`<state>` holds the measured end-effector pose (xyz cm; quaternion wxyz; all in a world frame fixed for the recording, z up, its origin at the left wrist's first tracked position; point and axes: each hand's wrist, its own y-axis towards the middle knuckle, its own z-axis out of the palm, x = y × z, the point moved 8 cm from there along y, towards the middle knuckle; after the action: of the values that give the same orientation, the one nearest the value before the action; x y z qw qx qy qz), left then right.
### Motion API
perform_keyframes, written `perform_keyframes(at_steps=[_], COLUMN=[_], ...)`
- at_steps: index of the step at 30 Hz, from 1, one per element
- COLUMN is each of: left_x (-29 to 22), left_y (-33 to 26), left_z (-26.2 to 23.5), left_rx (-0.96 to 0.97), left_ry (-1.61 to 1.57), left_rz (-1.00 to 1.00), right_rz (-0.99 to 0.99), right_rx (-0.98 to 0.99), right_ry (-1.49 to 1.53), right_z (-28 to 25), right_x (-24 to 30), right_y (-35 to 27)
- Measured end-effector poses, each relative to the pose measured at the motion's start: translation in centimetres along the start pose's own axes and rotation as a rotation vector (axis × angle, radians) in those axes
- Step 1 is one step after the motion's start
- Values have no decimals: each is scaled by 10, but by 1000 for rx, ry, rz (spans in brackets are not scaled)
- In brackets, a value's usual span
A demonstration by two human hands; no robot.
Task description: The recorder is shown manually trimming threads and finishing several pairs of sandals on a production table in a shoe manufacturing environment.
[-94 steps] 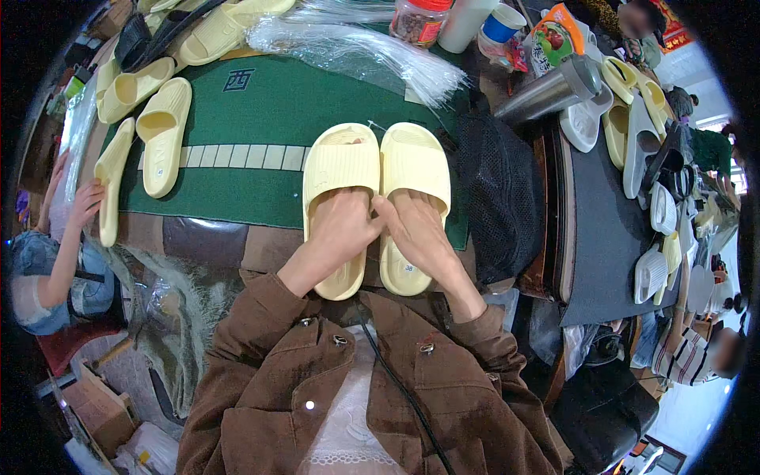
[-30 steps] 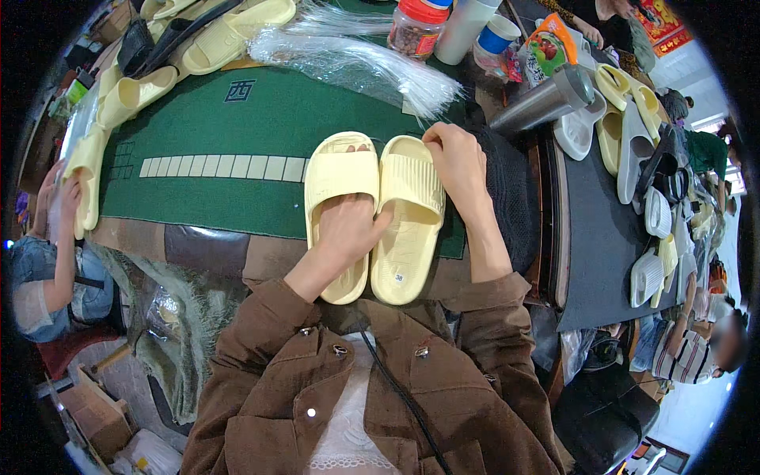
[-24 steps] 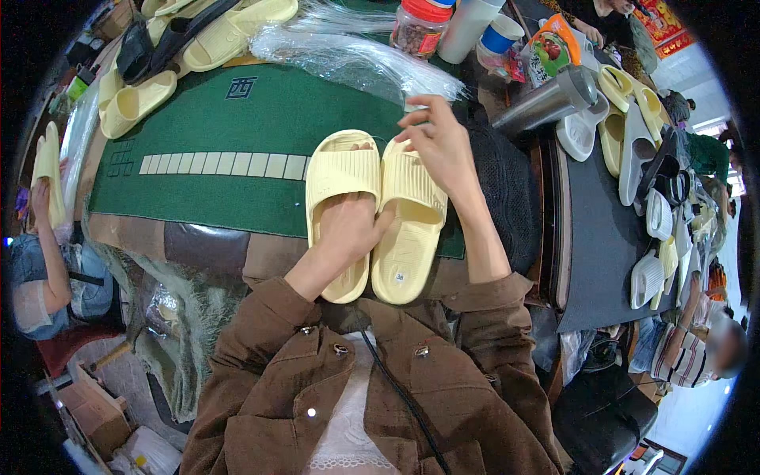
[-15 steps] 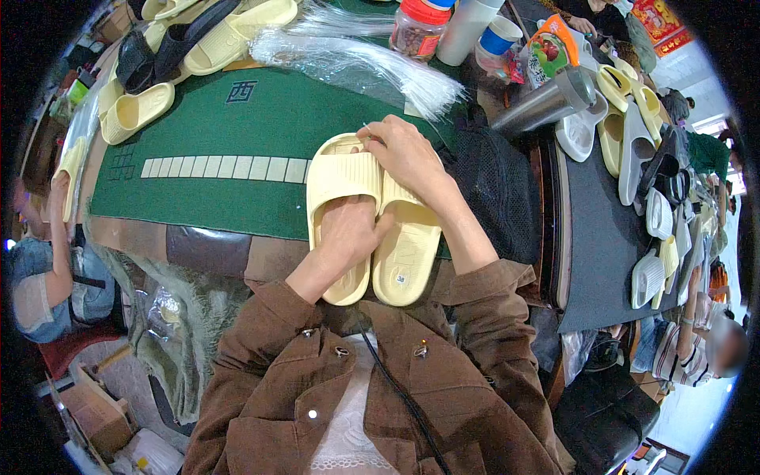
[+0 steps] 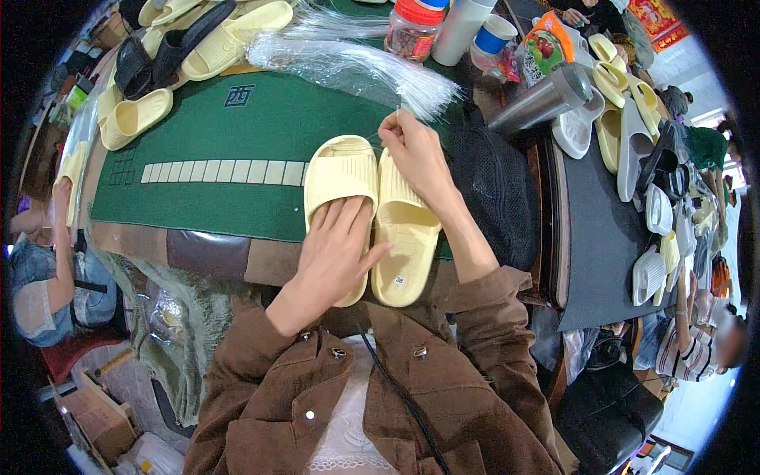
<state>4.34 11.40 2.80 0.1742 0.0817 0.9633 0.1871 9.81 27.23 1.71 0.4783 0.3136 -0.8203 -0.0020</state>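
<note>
Pair of pale yellow slippers (image 5: 372, 214) sits mid-frame on the green mat (image 5: 237, 134). Left hand (image 5: 336, 253) lies flat across both heels, right hand (image 5: 416, 154) pinches a thin clear strand at the straps. More slippers (image 5: 134, 115) are piled upper left.

Under your left fingers (image 5: 348, 229) lies a pale yellow slipper (image 5: 340, 198) with a ribbed strap; its pale yellow twin (image 5: 404, 237) sits just right of them, ridged along the sole. The bench (image 5: 237, 142) beneath your fingers is dark green with a row of cream squares (image 5: 226, 172) to their left and a brown edge (image 5: 198, 253). Beyond your right fingers (image 5: 396, 131) lies a clear, glossy plastic bundle (image 5: 348, 67). Beside those fingers sits a black mesh bag (image 5: 499, 190). Your sleeves (image 5: 491, 317) are brown.
</note>
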Motion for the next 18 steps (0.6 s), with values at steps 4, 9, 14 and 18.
perform_keyframes(at_steps=[4,9,14,18], left_x=[14,60,67,75], left_y=[3,66,85,76], left_z=[-34,-26,18,25], left_rx=[-51,-182,-69,-132], left_ry=[-284,-468,-566,-685], left_rz=[-66,-187,-187,-265], right_rz=[-29,-26,88,44], right_rx=[-66,-82,-130,-154], right_ry=[40,124,122,132], right_z=[-10,-7,-9,-6], right_x=[12,20,2,1], right_y=[-13,-21,-22,-24])
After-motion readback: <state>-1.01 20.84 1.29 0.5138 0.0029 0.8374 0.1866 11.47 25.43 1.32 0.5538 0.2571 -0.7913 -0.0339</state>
